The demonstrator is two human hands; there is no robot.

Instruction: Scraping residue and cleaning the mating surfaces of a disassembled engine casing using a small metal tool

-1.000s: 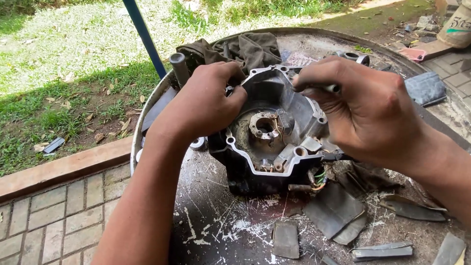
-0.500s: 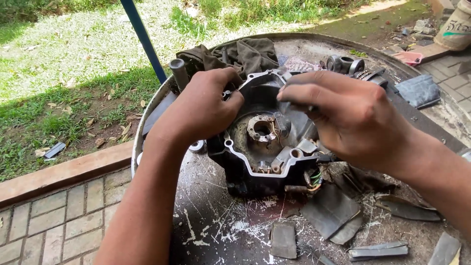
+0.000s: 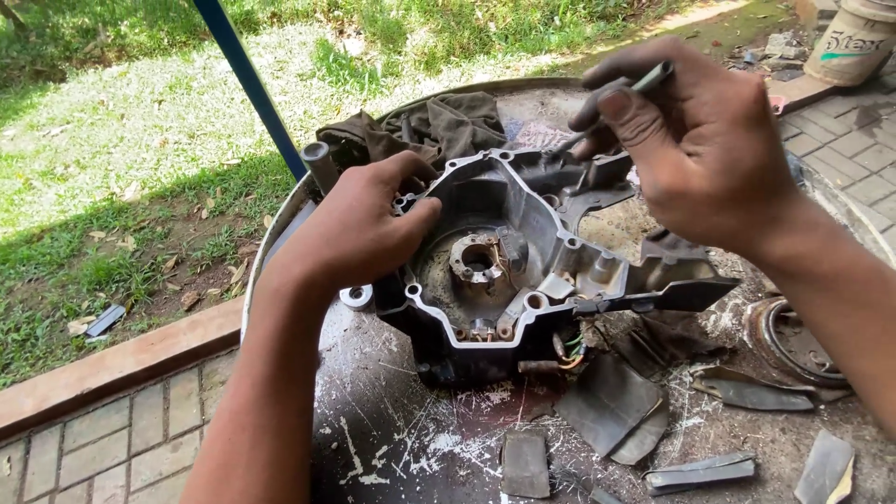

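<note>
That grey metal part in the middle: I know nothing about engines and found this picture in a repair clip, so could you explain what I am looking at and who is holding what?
The picture comes from a camera worn on a person's head, looking down at their own two bare hands. They work outdoors at a round metal table, scratched and flecked with white, beside grass and a brick path.

In the middle lies a grey metal engine cover, open side up, with a round hub in its hollow and a few coloured wires at its lower edge. The left hand grips its left rim. The right hand is raised above the cover, its fingers pinching a thin dark tool.

Behind the cover lies a dark rag. Torn dark flat scraps lie in front, and a rusty ring sits at the right.
</note>
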